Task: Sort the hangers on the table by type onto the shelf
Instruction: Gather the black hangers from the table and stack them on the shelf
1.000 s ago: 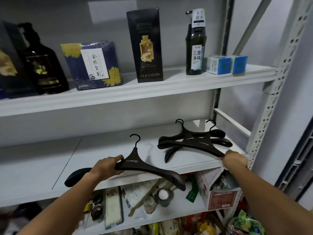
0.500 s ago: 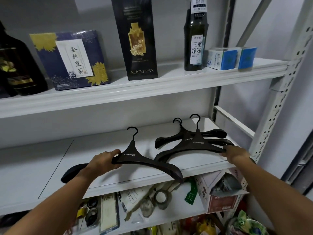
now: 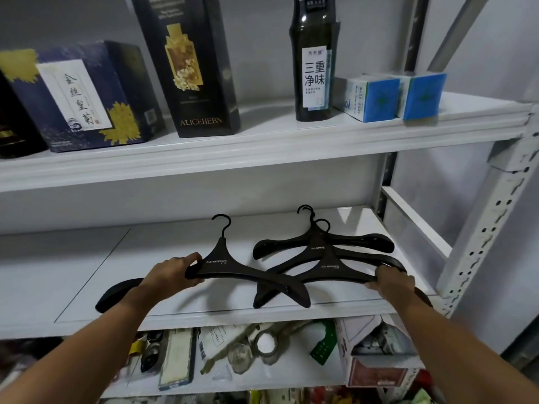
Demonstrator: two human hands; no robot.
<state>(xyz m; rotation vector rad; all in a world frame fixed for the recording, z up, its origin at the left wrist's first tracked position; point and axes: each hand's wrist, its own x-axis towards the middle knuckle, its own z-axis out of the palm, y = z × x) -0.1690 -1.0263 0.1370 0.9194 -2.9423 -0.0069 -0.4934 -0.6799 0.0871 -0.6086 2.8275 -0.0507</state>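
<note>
As far as the head view shows, a pile of hangers [image 3: 320, 246] is already laid on the shelf [image 3: 73, 272], its front hanger [image 3: 329, 271] pinched by the right hand [image 3: 392, 282]; left of the pile, a single hanger [image 3: 230, 265] is gripped by curled fingers of the left hand [image 3: 172, 275], judged not yet placed.
</note>
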